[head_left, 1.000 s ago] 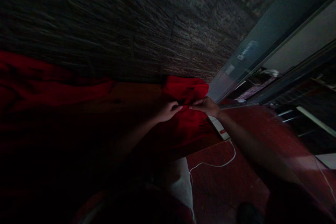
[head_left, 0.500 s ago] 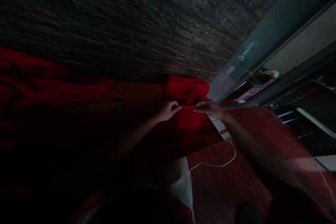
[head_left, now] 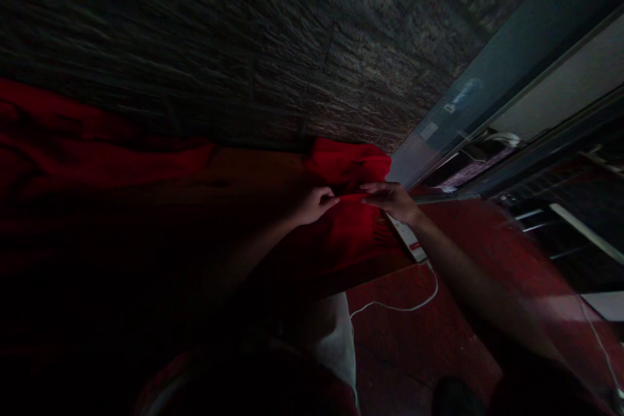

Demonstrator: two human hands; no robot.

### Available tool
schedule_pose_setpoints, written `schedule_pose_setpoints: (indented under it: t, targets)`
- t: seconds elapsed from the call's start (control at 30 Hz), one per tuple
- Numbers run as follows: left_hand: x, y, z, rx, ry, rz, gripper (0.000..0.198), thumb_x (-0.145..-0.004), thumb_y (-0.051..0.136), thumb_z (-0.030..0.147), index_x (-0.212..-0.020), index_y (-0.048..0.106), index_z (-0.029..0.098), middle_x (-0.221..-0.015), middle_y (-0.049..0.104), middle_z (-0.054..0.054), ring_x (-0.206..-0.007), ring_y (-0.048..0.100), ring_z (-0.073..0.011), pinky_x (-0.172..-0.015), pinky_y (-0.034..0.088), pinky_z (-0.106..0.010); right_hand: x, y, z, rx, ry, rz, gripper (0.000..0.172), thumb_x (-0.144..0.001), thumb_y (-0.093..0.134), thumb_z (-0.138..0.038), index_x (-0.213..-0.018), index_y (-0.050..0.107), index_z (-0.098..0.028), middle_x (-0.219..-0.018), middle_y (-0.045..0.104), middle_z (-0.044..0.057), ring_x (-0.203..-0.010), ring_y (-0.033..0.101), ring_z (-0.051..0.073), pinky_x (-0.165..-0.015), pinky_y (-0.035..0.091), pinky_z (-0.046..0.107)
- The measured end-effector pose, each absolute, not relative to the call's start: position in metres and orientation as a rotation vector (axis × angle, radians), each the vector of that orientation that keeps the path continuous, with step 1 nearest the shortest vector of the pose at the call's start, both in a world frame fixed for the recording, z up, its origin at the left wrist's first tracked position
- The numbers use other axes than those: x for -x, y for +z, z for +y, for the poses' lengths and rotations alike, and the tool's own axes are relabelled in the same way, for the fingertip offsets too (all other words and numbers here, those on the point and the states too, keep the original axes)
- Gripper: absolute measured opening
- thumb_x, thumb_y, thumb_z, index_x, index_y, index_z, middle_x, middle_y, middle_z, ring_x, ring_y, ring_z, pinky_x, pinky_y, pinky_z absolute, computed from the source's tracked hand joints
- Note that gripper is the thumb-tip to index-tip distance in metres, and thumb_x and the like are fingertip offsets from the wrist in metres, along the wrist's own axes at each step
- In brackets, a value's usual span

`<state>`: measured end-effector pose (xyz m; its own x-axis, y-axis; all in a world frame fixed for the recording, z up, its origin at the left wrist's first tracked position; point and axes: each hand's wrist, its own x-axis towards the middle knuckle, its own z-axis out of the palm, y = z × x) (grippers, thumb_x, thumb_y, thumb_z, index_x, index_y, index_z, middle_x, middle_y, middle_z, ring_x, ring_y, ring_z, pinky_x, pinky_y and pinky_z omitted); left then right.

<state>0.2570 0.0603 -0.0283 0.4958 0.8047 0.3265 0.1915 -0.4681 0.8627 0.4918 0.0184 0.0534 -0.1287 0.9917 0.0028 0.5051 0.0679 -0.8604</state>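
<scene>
A red cloth [head_left: 348, 234] with a fringed edge lies bunched on a dim wooden surface [head_left: 253, 175] against a stone wall. My left hand [head_left: 312, 205] is closed in a pinch on a fold of the cloth. My right hand [head_left: 390, 198] rests just to its right, fingers curled and pinching the same fold. The two hands almost meet at their fingertips. More red fabric [head_left: 88, 149] spreads along the wall at the left.
A white device [head_left: 407, 240] with a red stripe lies under my right wrist, and a white cable [head_left: 404, 305] trails from it over the red floor. A glass door frame [head_left: 487, 104] stands at the right. The lower left is too dark to read.
My right hand has shifted slightly back toward the left hand on the cloth fold. The cloth edge has moved a little. The view has drifted slightly.
</scene>
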Motion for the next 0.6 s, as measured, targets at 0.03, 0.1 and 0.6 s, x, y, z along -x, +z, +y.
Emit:
schedule_pose_setpoints:
  t: [0.03,0.1,0.6]
  targets:
    - [-0.257,-0.029,0.060,-1.936,0.973,0.816,0.023,-0.089,0.056,0.036,-0.084,0.064,0.015,-0.082,0.066,-0.004,-0.077,0.060,-0.0186,-0.076,0.045,-0.030,-0.492,0.054,0.018,1.497,0.957,-1.707,0.063,-0.057,0.088,-0.045,-0.110,0.073,-0.015,-0.093,0.070,0.006,-0.075,0.062,0.016,-0.072,0.050,0.029]
    - [-0.258,-0.029,0.060,-1.932,0.989,0.796,0.022,-0.090,0.055,0.035,-0.085,0.063,0.015,-0.083,0.066,-0.004,-0.079,0.060,-0.0185,-0.078,0.045,-0.030,-0.491,0.055,0.018,1.490,0.951,-1.695,0.063,-0.057,0.088,-0.045,-0.110,0.073,-0.014,-0.093,0.071,0.007,-0.076,0.062,0.016,-0.073,0.050,0.030]
    - [-0.256,-0.027,0.058,-1.913,1.047,0.738,0.024,-0.093,0.048,0.037,-0.090,0.060,0.016,-0.090,0.064,-0.005,-0.086,0.059,-0.0184,-0.084,0.044,-0.030,-0.478,0.058,0.024,1.525,1.010,-1.662,0.054,-0.059,0.084,-0.057,-0.092,0.074,-0.015,-0.087,0.071,0.005,-0.075,0.061,0.015,-0.073,0.048,0.028]
